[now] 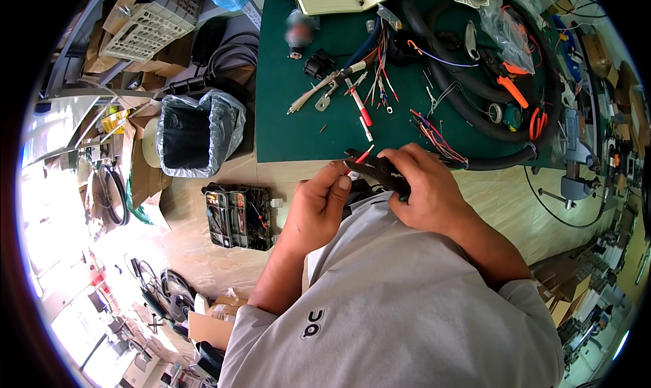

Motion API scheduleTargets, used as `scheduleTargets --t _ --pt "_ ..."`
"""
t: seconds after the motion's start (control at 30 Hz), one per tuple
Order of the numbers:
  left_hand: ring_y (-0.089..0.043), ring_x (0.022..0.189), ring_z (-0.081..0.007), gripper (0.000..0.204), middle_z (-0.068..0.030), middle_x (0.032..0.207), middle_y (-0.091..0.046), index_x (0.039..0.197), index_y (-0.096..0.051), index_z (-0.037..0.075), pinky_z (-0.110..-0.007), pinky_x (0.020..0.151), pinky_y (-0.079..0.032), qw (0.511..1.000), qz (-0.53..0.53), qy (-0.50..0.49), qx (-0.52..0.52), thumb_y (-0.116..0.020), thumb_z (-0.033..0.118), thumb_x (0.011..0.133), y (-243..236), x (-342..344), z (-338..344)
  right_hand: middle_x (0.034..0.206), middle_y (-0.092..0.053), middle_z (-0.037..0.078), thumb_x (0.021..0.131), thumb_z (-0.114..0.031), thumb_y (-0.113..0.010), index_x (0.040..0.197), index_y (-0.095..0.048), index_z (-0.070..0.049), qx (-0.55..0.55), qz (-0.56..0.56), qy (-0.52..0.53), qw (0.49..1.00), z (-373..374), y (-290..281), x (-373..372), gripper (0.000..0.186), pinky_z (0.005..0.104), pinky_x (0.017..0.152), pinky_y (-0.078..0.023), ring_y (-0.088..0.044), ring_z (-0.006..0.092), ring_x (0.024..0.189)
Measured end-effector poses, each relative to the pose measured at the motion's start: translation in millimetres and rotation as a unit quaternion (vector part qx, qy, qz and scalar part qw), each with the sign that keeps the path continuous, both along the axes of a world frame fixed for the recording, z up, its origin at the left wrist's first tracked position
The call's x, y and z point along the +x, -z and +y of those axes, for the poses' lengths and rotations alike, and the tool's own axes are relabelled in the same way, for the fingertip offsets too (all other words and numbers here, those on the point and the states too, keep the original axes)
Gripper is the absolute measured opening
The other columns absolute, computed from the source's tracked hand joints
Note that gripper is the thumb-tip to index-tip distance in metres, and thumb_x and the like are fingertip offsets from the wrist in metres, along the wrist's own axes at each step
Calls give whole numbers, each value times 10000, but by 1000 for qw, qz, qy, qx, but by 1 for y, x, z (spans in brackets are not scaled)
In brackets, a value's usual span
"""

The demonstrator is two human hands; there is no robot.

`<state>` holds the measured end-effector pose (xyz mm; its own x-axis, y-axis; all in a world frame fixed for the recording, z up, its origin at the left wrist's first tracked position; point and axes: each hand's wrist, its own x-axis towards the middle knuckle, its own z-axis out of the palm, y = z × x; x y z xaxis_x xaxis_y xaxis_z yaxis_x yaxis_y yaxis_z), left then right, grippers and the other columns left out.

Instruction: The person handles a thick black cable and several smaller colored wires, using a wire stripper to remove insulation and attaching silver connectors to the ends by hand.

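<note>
Red wire (364, 155), slim and pale-tipped, sits pinched in the left grip (320, 203), while the right grip (432, 190) clasps dark pliers (385, 176).

I see my workbench's green top (298, 127) filling the upper middle of the frame and running toward the upper right. Below its edge I have a pale beige, marbled tile floor (178, 229), visible at centre left and again at right of centre. A metal rack (122, 93) stands in the upper left, with a white slatted crate (152, 32) on it; a bin (203, 127) lined with a clear bag is just beside my bench. Strong white light (57, 225) washes out the left edge. Cardboard boxes (211, 328) crowd the lower left, and cluttered shelving curves along the right rim.
</note>
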<state>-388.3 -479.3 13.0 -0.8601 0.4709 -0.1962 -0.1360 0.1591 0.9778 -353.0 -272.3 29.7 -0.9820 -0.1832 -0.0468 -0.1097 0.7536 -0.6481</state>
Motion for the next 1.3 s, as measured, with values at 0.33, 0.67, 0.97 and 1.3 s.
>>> scheduleTargets --t 0.33,0.67,0.97,1.3 --pt "-325 601 -11 253 76 651 -413 1217 -593 15 -199 524 -277 999 10 24 -23 -471 116 1019 0 -1 0 996 -529 123 645 -66 -719 1174 -532 -56 6 10 -8 1000 1 3 -1 561 428 808 -466 -564 326 940" --pt "-336 593 -5 247 82 655 -424 1210 -592 23 -192 521 -283 999 3 32 -11 -465 125 1023 5 -1 1 1013 -532 122 648 -66 -723 1189 -531 -53 5 18 -10 1000 4 5 -1 574 423 817 -468 -563 329 950" --pt "-344 577 -1 274 87 644 -425 1249 -575 24 -186 513 -289 999 -16 48 -7 -459 133 1026 6 -2 0 1018 -533 123 647 -64 -729 1188 -529 -50 3 32 -8 999 5 4 -1 577 418 811 -467 -563 326 946" --pt "-406 610 -77 150 -42 628 -473 1030 -598 9 -248 550 -384 999 -38 30 -18 -482 99 1002 -3 -2 4 1002 -536 122 646 -65 -730 1174 -539 -43 6 29 -10 1000 6 4 -1 562 415 782 -478 -575 319 917"
